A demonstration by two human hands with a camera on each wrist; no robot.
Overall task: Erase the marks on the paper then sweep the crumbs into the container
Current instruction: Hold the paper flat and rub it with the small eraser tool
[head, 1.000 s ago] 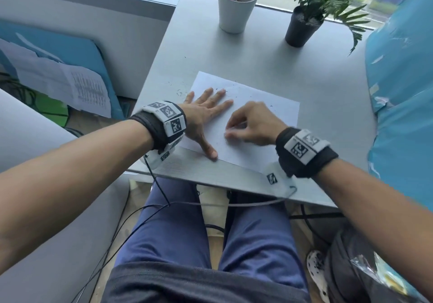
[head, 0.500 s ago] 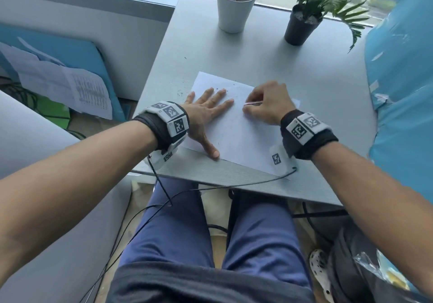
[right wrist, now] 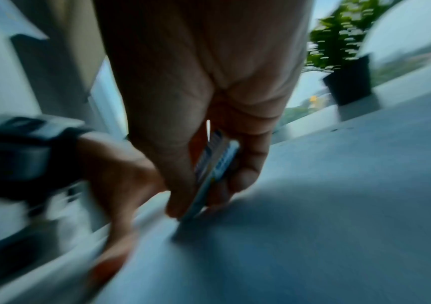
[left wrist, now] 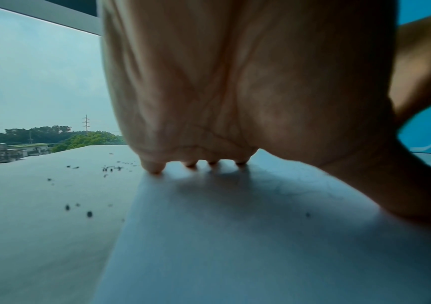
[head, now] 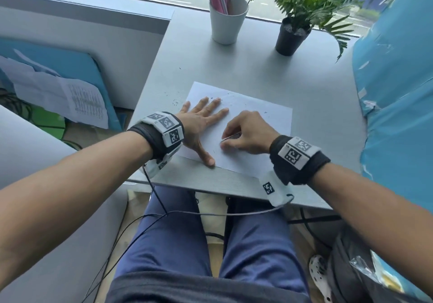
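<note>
A white sheet of paper lies on the grey desk. My left hand presses flat on its left part, fingers straight and spread; in the left wrist view the fingertips touch the paper. My right hand pinches a thin eraser in a blue and white sleeve, its tip pressed on the paper's middle. Dark eraser crumbs lie on the desk left of the sheet, and crumbs show in the left wrist view. The right wrist view is blurred.
A white cup holding pens stands at the back of the desk, a black potted plant to its right. Blue plastic sheeting borders the desk on the right. The desk's front edge runs just below my wrists.
My right hand has rubbed the eraser from the near middle up to the paper's far edge and back down to the middle. The left hand has stayed pressed in place.
</note>
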